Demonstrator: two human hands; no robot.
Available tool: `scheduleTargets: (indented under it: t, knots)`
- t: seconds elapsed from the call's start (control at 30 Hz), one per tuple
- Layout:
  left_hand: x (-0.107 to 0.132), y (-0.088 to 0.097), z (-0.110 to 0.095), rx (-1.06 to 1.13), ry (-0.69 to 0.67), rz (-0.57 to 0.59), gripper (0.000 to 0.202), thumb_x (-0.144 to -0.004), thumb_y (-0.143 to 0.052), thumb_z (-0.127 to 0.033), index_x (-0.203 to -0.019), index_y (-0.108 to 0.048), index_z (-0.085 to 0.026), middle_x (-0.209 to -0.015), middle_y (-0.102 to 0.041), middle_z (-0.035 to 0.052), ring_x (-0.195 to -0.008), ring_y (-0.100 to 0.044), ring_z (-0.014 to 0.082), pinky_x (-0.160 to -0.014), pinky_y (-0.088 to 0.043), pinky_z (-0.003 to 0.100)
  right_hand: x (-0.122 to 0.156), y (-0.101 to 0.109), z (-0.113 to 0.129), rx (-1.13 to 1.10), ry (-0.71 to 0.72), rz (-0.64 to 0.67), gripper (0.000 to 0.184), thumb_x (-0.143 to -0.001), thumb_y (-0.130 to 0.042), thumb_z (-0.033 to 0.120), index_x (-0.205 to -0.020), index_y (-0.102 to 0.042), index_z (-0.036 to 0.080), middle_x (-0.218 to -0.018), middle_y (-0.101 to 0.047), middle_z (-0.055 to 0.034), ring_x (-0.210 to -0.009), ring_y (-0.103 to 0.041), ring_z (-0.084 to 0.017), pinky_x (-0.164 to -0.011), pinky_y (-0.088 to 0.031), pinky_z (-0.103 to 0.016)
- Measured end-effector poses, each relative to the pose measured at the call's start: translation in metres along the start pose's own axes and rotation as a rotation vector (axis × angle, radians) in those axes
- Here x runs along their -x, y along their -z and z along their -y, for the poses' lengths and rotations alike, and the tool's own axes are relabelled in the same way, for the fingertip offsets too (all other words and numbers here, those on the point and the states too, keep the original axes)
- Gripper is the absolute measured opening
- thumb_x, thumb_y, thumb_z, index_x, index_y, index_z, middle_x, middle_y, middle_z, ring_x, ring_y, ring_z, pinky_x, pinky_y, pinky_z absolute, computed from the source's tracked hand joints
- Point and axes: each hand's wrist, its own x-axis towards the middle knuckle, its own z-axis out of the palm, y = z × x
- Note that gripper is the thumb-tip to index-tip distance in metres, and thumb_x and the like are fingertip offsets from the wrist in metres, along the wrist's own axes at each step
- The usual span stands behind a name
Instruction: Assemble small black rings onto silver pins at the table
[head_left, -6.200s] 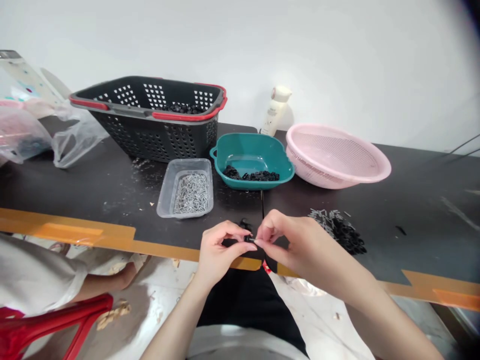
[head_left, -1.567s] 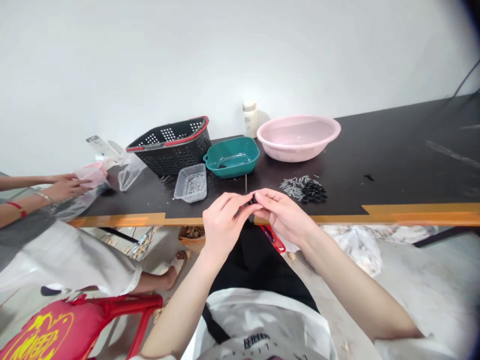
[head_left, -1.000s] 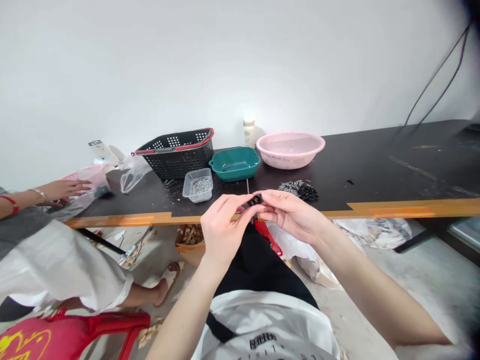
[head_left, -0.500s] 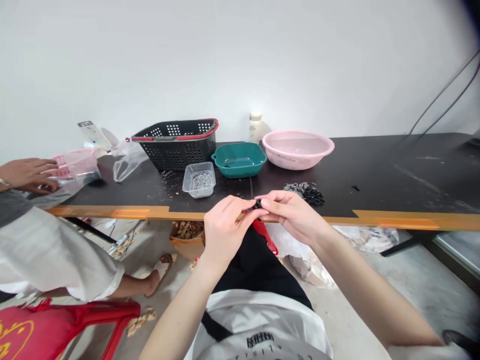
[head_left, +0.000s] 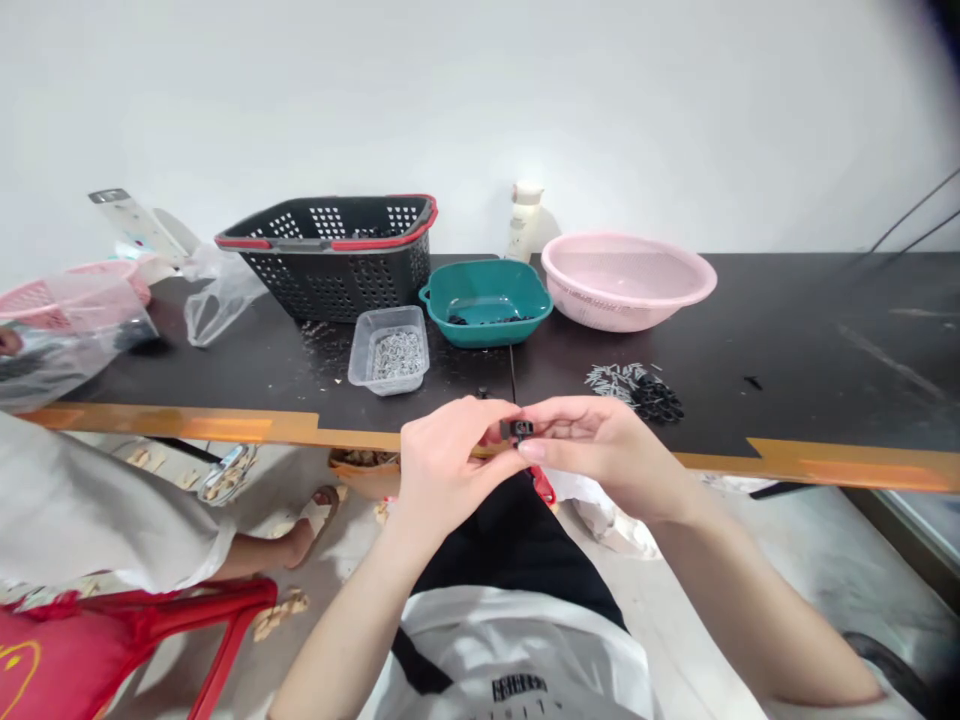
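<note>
My left hand [head_left: 442, 468] and my right hand [head_left: 600, 450] meet at the front edge of the black table [head_left: 787, 340], both pinching a small black plastic part [head_left: 517, 430] between fingertips. A pile of black parts and metal pins [head_left: 637, 388] lies on the table just beyond my right hand. A clear tub of metal pins [head_left: 390, 350] stands beyond my left hand. Behind it, a teal bowl [head_left: 487, 300] holds a few black parts.
A dark basket with red handles [head_left: 330, 255] stands at the back left, a pink colander [head_left: 626, 280] at the back right, a white bottle [head_left: 523, 220] between them. Plastic bags [head_left: 67, 320] lie far left. Another person in white sits on a red stool [head_left: 112, 620] at my left.
The view has dipped and drawn nearer the table. My hands stay together on the small black part, turning it slightly. The other person's hands have slid out of view at the left.
</note>
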Motion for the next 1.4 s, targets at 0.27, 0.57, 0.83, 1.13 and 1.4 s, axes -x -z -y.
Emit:
scheduleTargets:
  t: [0.27,0.57,0.83,1.13,1.4]
  knots:
    - [0.016,-0.021,0.039,0.336,0.246,0.007,0.029,-0.077,-0.077,-0.029,-0.105,-0.074,-0.025,-0.08,-0.06,-0.0012,-0.064,-0.06,0.0081,-0.059,-0.054,0.019,-0.025,0.01,-0.029,0.088,0.08,-0.02,0.015,-0.087,-0.067,0.036,-0.088,-0.077,0.024,-0.084,-0.07,-0.001,-0.083,-0.064,-0.015,-0.08,-0.051,-0.028]
    - [0.023,-0.029,0.055,0.106,0.171,-0.061,0.016,-0.081,-0.074,-0.024,-0.097,-0.075,-0.02,-0.078,-0.066,-0.0007,-0.065,-0.062,0.0085,-0.06,-0.053,0.018,-0.035,0.005,-0.044,0.236,0.163,-0.327,0.013,-0.079,-0.076,0.026,-0.092,-0.076,0.032,-0.088,-0.074,-0.0021,-0.081,-0.069,-0.019,-0.071,-0.058,-0.03]
    - [0.023,-0.024,0.056,-0.04,0.136,-0.044,0.013,-0.083,-0.072,-0.023,-0.095,-0.074,-0.02,-0.074,-0.069,-0.001,-0.062,-0.064,0.0101,-0.056,-0.052,0.021,-0.036,0.004,-0.04,0.392,0.263,-0.329,0.026,-0.077,-0.078,0.02,-0.095,-0.078,0.038,-0.095,-0.076,-0.0032,-0.082,-0.071,-0.021,-0.069,-0.061,-0.032]
    - [0.027,-0.023,0.05,-0.033,0.101,-0.09,0.012,-0.082,-0.074,-0.022,-0.094,-0.073,-0.021,-0.073,-0.069,-0.0021,-0.066,-0.067,0.0124,-0.06,-0.057,0.023,-0.045,0.017,-0.038,-0.131,-0.169,-0.071,0.021,-0.064,-0.087,0.022,-0.082,-0.08,0.03,-0.076,-0.077,-0.0004,-0.067,-0.071,-0.016,-0.065,-0.062,-0.027]
    - [0.018,-0.017,0.057,0.212,0.053,0.09,0.023,-0.077,-0.077,-0.033,-0.095,-0.071,-0.02,-0.08,-0.07,-0.0007,-0.066,-0.065,0.0098,-0.058,-0.055,0.02,-0.042,0.033,-0.021,0.093,-0.183,0.191,0.016,-0.077,-0.077,0.019,-0.091,-0.08,0.027,-0.085,-0.07,-0.0009,-0.074,-0.064,-0.013,-0.067,-0.053,-0.022]
